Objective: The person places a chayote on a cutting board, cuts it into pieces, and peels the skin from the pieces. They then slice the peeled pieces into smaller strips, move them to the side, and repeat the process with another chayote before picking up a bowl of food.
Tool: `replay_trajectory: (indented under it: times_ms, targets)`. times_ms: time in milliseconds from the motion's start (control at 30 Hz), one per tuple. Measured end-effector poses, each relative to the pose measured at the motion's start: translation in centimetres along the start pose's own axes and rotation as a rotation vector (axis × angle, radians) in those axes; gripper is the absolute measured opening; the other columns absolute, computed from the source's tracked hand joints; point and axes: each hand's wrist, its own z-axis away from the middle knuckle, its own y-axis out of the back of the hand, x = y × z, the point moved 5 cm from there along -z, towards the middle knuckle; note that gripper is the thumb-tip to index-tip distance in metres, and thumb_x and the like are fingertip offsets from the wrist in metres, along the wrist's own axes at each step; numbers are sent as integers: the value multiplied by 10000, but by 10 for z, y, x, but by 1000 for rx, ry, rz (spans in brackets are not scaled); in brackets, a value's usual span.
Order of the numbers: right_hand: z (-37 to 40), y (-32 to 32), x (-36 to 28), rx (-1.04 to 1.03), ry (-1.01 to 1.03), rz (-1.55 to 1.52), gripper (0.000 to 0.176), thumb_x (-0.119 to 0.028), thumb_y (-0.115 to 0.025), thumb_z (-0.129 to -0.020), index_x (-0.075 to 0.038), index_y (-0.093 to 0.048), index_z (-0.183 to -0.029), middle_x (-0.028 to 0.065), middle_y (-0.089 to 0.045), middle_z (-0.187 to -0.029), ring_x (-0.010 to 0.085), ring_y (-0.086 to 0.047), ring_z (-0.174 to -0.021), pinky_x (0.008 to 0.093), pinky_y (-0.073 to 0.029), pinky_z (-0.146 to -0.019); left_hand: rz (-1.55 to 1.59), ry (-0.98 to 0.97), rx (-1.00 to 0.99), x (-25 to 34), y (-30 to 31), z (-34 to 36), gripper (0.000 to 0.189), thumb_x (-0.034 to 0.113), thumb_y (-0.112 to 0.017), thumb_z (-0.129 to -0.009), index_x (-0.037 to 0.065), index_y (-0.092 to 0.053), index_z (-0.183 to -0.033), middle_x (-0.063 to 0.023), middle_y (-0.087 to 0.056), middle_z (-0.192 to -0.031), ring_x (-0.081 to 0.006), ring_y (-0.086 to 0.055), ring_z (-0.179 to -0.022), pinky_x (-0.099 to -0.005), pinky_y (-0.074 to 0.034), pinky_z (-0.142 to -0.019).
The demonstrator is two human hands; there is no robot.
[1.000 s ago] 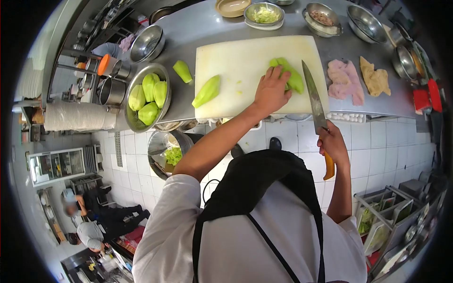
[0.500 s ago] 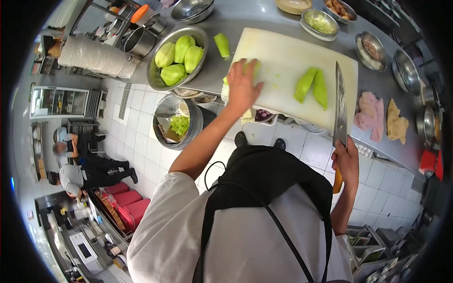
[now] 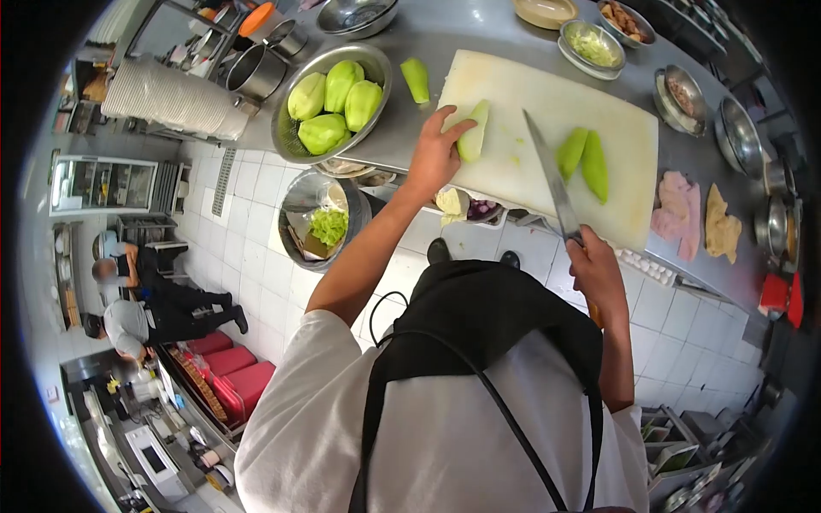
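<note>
My left hand (image 3: 434, 156) is at the left edge of the white cutting board (image 3: 522, 94), its fingers around the near side of a pale green chayote piece (image 3: 475, 132) whose cut face shows. In my right hand (image 3: 596, 272) is the handle of a long kitchen knife (image 3: 552, 175). Its blade slants over the board, the tip between the held piece and two green chayote wedges (image 3: 592, 162). Another chayote piece (image 3: 415, 80) lies on the steel counter left of the board. Several whole chayotes (image 3: 342, 81) fill a metal colander (image 3: 285, 141).
Below the counter stands a bin (image 3: 286, 244) with green scraps. Right of the board lie a pink cloth (image 3: 676, 214) and a tan cloth (image 3: 721, 224). Steel bowls, one with shredded vegetable (image 3: 592, 44), line the far side. Two people (image 3: 128, 321) are at the left.
The knife has swung left from the board's right side toward its middle, my right hand with it. The chayote piece at my left hand has turned up, showing its cut face.
</note>
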Motion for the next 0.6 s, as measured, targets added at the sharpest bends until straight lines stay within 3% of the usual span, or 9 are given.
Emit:
replay_trajectory:
  times_ms: [33, 133, 167, 367, 467, 600]
  targets:
    - [0, -5, -8, -7, 25, 57, 209, -192, -518, -983, -3, -562, -1062, 180, -603, -673, 302, -631, -602, 438, -481, -571, 86, 56, -36, -1, 0, 3, 540, -90, -607, -749, 74, -656, -1262, -188, -520, -1344, -355, -580, -1162, -415, -512, -973]
    - [-10, -24, -7, 44, 174, 195, 218, -208, -515, -968, 2, -544, -1019, 267, -646, -789, 468, -635, -749, 526, -479, -686, 247, 141, -62, -1, 1, 8, 516, -66, -596, -784, 35, -634, -1288, -182, -497, -1367, -342, -609, -1123, -394, -543, -923]
    - [-11, -28, -6, 14, 137, 189, 231, -217, -514, -956, 1, -538, -1027, 308, -640, -879, 532, -590, -883, 577, -445, -776, 286, 158, -56, -1, 2, 10, 502, -53, -597, -795, 21, -629, -1291, -178, -490, -1374, -334, -619, -1108, -388, -553, -905]
    - [-13, -37, -19, -10, 155, 281, 239, -216, -495, -957, -10, -549, -1066, 301, -654, -885, 516, -607, -909, 583, -444, -811, 421, 352, -87, -2, 1, 11, 416, 85, -673, -860, -6, -634, -1265, -162, -465, -1387, -264, -630, -1067, -363, -550, -875]
    - [-16, -42, -18, -13, 187, 300, 246, -220, -487, -959, -16, -556, -1077, 300, -659, -886, 513, -610, -917, 585, -448, -830, 446, 464, -68, 3, -3, 9, 439, 135, -684, -884, -12, -600, -1289, -176, -464, -1353, -275, -630, -1020, -356, -549, -845]
    - [-8, -41, -27, -47, 127, 298, 242, -218, -484, -962, -18, -563, -1074, 300, -658, -883, 508, -609, -931, 583, -446, -847, 340, 544, 103, -5, -3, 20, 528, 175, -738, -876, -18, -550, -1330, -165, -500, -1241, -243, -605, -988, -349, -548, -812]
